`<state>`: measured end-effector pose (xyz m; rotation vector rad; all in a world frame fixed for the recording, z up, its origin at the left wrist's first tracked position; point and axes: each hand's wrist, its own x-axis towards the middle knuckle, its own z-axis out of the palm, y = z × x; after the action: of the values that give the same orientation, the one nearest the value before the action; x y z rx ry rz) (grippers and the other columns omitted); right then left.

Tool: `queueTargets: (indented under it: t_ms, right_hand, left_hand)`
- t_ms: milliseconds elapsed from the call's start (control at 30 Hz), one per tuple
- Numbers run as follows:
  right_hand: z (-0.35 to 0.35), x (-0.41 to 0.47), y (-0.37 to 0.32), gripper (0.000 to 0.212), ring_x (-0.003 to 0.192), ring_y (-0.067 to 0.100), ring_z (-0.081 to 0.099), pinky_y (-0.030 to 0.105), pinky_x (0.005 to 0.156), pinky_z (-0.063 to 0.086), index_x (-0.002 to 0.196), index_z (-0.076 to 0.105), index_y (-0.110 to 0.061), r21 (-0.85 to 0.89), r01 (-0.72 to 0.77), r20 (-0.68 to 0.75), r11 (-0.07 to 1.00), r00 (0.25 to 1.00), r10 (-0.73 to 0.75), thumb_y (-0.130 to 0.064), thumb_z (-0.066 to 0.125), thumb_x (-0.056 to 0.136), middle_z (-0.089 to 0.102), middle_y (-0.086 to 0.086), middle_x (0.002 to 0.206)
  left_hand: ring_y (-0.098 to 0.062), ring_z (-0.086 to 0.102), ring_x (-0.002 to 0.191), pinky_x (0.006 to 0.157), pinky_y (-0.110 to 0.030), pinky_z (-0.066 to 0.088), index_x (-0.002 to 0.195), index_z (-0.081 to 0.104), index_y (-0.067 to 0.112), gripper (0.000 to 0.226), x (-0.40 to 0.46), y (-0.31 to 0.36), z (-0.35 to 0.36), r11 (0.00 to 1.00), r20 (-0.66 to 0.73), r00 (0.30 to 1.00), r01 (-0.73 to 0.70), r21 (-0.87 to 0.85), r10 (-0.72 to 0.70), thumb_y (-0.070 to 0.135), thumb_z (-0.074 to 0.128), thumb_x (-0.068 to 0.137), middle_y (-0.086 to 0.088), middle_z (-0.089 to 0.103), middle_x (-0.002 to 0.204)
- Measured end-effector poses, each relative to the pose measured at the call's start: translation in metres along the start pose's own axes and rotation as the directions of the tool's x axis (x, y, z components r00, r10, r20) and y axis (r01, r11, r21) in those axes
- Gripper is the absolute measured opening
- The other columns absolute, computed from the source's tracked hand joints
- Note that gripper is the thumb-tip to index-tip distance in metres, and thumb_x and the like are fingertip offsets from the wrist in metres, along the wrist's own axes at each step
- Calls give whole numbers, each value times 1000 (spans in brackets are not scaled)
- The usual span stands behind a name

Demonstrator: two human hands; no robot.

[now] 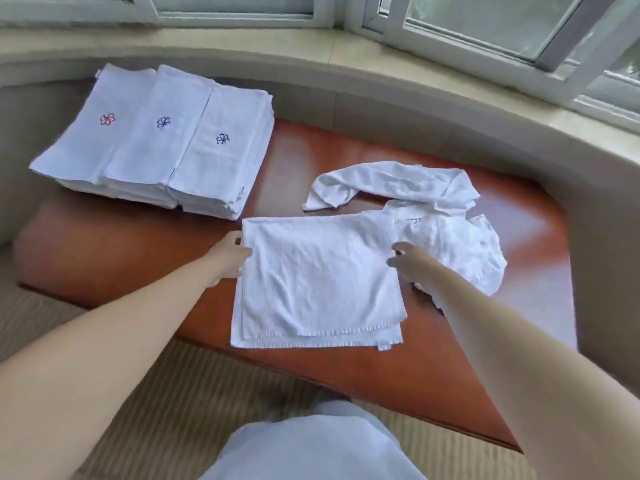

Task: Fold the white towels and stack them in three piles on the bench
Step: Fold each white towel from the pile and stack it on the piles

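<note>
Bench (304, 157), far left corner: three piles of folded towels (156, 140), touching side by side, blocking that corner.
Middle, toward near edge: half-folded towel (318, 278), flat, low; left hand (230, 254) at its left edge, right hand (410, 261) at its right edge.
Right of middle: crumpled unfolded towels (450, 220), reaching toward far edge.
Open wood: strip between piles and crumpled towels; near left part beside the piles; right end; near right corner.
Far side: raised window ledge (346, 60) along far edge.
</note>
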<state>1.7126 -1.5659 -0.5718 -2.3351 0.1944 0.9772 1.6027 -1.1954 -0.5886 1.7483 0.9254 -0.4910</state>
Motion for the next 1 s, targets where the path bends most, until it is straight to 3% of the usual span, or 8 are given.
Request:
queueTargets:
  t_ms: [133,300,400,567,667,800,933,1000]
  right_hand:
    - [28,33,39,45,105,18,45,37,101,44,146,52,-8,-113,-77,156,991,983,95,-15,56,102,53,19,146]
    - [55,60,75,46,103,25,50,37,91,47,144,51,-9,-160,-172,157,972,968,197,-16,59,99,52,19,144]
    - [68,67,88,50,102,30,51,36,82,46,146,40,-12,-189,-283,77,940,950,301,-19,55,98,31,14,149]
    - [85,76,106,70,131,33,44,40,95,41,156,10,-6,-65,-475,-6,877,879,476,-23,51,102,29,12,155]
    - [90,76,118,66,115,32,54,41,88,47,153,26,-3,37,-485,24,873,874,485,-18,59,98,48,11,132]
    - [96,67,132,20,79,24,54,35,71,47,112,57,-4,42,-441,-6,897,897,441,-17,58,97,56,9,102]
    - [101,56,137,2,69,23,47,30,61,41,90,56,-10,214,-420,-17,882,901,433,-9,57,91,52,8,84]
    - [102,56,141,22,58,20,33,25,51,29,72,41,-17,272,-381,-89,884,904,417,-6,54,86,39,2,70]
  left_hand:
    - [-26,57,121,102,-41,53,155,37,21,59,23,-51,29,972,6,982,186,143,-189,21,60,100,-8,50,142]
    - [-30,55,123,104,-43,50,158,30,16,64,32,-94,60,901,-33,958,280,332,-285,22,58,101,-13,42,152]
    - [-35,57,119,100,-43,52,152,35,6,55,29,-110,73,850,-106,947,320,418,-304,16,54,101,-18,49,144]
    - [-35,62,112,76,-35,49,142,42,0,52,29,-136,84,815,-172,914,406,413,-368,19,60,96,-19,58,130]
    - [-29,63,102,70,-32,47,147,35,1,70,29,-148,87,818,-202,883,469,332,-424,23,70,91,-14,58,124]
    - [-22,49,67,56,-28,36,99,60,0,14,32,-159,88,832,-239,904,423,360,-356,13,56,95,-11,55,87]
    - [-26,56,84,66,-33,46,134,45,1,45,31,-163,88,877,-225,920,379,295,-322,17,62,96,-15,59,107]
    - [-27,61,90,73,-36,52,143,35,2,67,30,-163,91,882,-228,917,383,274,-327,27,71,92,-12,58,112]
